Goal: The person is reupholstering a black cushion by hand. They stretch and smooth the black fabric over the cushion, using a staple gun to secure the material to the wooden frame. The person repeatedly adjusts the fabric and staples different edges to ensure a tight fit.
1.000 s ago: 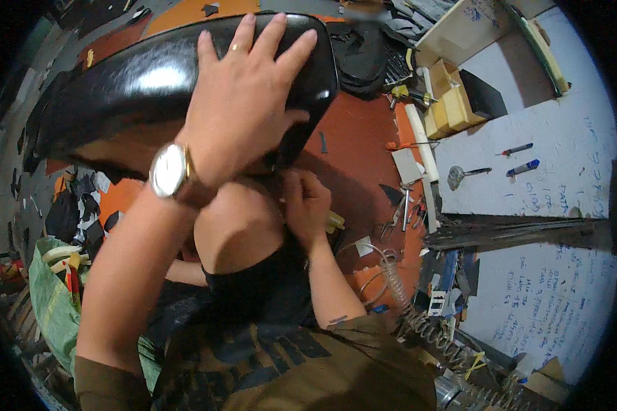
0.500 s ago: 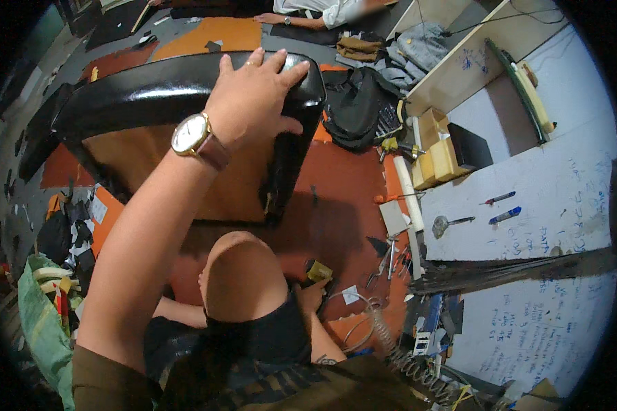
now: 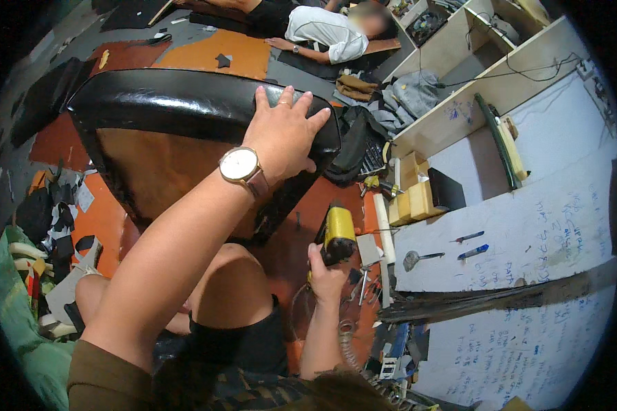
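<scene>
My left hand [image 3: 284, 137], a watch on its wrist, rests spread on the black padded edge of a seat cushion [image 3: 185, 109] that stands tilted in front of me, its brown wooden underside [image 3: 158, 171] facing me. My right hand [image 3: 325, 274] grips a yellow and black staple gun [image 3: 337, 233], held upright just right of the cushion's lower corner. A coiled hose [image 3: 349, 342] hangs below that hand. My bare knee [image 3: 230, 281] is under the cushion.
Another person [image 3: 322, 31] lies on the floor at the far top. Black bags [image 3: 356, 147] and wooden blocks [image 3: 411, 195] sit to the right. A white board [image 3: 528, 226] with pens lies at right. Scraps and green cloth [image 3: 14, 329] are at left.
The cushion has moved away from me and tipped back. My right hand came out from under it, picked up the staple gun and raised it.
</scene>
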Demonstrator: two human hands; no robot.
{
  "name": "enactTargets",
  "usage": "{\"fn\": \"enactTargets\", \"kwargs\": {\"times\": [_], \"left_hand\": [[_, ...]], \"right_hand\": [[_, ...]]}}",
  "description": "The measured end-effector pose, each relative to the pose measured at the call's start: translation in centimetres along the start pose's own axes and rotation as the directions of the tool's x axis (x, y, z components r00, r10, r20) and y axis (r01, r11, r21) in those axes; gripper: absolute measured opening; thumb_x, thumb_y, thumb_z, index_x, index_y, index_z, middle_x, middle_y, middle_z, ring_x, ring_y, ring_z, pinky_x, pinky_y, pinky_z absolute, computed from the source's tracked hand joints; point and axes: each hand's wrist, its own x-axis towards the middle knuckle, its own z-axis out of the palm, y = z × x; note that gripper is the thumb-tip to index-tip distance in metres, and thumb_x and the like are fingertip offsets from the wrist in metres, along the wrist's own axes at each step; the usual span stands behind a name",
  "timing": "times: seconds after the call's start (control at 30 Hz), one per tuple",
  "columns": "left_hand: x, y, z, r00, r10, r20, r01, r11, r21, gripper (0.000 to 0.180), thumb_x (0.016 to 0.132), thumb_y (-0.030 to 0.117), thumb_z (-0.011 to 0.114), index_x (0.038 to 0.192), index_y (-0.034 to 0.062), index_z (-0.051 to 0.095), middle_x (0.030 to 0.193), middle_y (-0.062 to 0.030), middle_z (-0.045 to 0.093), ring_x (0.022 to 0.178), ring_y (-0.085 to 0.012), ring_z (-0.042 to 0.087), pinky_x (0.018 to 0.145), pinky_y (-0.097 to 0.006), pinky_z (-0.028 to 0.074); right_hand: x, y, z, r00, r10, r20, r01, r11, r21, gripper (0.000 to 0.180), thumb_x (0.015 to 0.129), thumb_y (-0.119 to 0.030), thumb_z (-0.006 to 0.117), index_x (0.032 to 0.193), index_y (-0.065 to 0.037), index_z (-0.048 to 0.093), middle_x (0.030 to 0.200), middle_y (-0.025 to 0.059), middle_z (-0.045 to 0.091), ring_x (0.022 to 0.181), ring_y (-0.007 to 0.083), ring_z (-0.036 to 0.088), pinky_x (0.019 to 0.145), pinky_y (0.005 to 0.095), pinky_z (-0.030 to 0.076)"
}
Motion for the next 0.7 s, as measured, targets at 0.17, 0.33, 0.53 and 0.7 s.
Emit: {"fn": "enactTargets", "kwargs": {"times": [0.17, 0.33, 0.53, 0.7], "left_hand": [[-0.4, 0.2, -0.1, 1.000, 0.000, -0.016, -0.001, 1.000, -0.030, 0.097, 0.082, 0.047, 0.091, 0.165, 0.0239, 0.045, 0.172, -0.0143, 0.041, 0.160, -0.0385, 0.037, 0.125, -0.073, 0.028], [-0.7, 0.7, -0.3, 1.000, -0.005, -0.012, 0.005, 0.999, -0.032, 0.093, 0.085, 0.043, 0.089, 0.164, 0.0230, 0.046, 0.172, -0.0142, 0.041, 0.160, -0.0383, 0.037, 0.126, -0.072, 0.027], [-0.5, 0.5, 1.0, 0.998, -0.018, -0.060, 0.019, 1.000, 0.019, 0.089, 0.088, 0.039, 0.087, 0.165, 0.0217, 0.046, 0.171, -0.0148, 0.042, 0.160, -0.0387, 0.037, 0.125, -0.073, 0.027], [-1.0, 0.0, -1.6, 0.989, 0.110, 0.102, -0.115, 0.992, 0.044, 0.087, 0.091, 0.039, 0.083, 0.166, 0.0190, 0.044, 0.172, -0.0167, 0.040, 0.160, -0.0406, 0.037, 0.122, -0.074, 0.031]], "right_hand": [[0.0, -4.4, 2.7, 0.995, -0.061, 0.079, 0.049, 0.987, 0.151, 0.020, 0.100, -0.019, 0.077, 0.105, -0.002, 0.068, 0.082, 0.0016, 0.062, 0.074, 0.0156, 0.059, 0.069, 0.0335, 0.049], [0.0, -5.1, 5.3, 0.982, -0.190, -0.012, 0.190, 0.982, 0.017, 0.030, 0.101, -0.019, 0.073, 0.120, 0.002, 0.067, 0.093, 0.0075, 0.067, 0.087, 0.0236, 0.065, 0.078, 0.0406, 0.052], [0.8, -5.8, 7.0, 0.938, -0.344, 0.040, 0.339, 0.887, -0.312, 0.026, 0.106, -0.010, 0.063, 0.128, 0.004, 0.068, 0.120, 0.0140, 0.074, 0.109, 0.0270, 0.070, 0.096, 0.0408, 0.054], [0.5, -4.8, 6.8, 0.972, -0.229, -0.046, 0.226, 0.973, -0.054, 0.031, 0.102, -0.018, 0.070, 0.125, 0.002, 0.066, 0.107, 0.0137, 0.070, 0.097, 0.0298, 0.069, 0.087, 0.0437, 0.055]]}}
